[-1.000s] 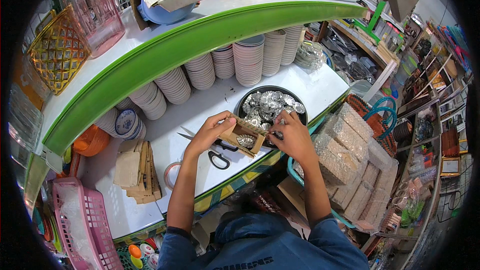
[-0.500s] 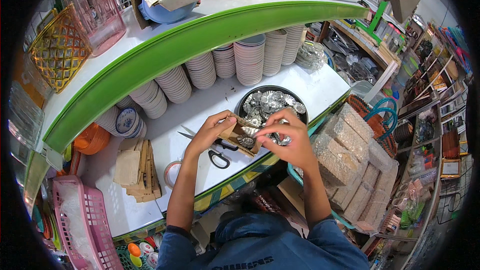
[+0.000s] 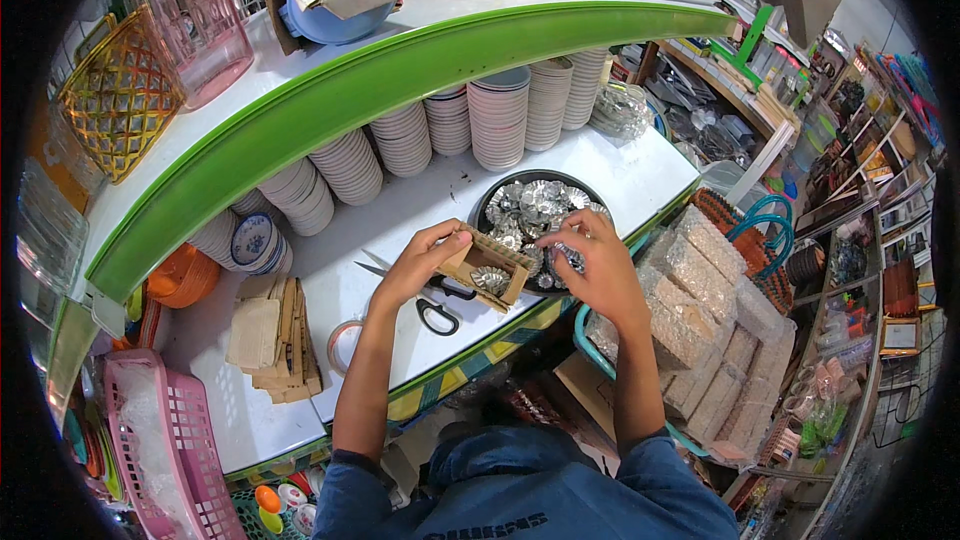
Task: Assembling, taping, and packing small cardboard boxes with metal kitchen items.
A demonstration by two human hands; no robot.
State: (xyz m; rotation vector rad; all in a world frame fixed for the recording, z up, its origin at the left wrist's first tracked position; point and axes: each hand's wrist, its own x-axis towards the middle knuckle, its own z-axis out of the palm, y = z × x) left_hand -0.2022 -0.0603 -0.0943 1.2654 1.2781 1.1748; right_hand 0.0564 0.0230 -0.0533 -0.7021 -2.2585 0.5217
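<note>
Left grip [image 3: 418, 265] closed in a hold, angled inward, thumb and fingers directed toward the right grip [image 3: 605, 268]. Left wrist [image 3: 387, 303] below its grip, slightly outward; left forearm [image 3: 362, 385] bare, running down from there, nearly upright. Right grip level with the left, apart from it, back of hand up, fingers bent leftward; fingertip closure unclear. Right wrist [image 3: 629, 322] below its grip; right forearm [image 3: 637, 385] bare, dropping almost straight beneath.

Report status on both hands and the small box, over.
Left hand gripping small cardboard box, fluted metal tin showing inside. Right hand at dark bowl of metal tins, grip unclear. Scissors lying near left hand.
</note>
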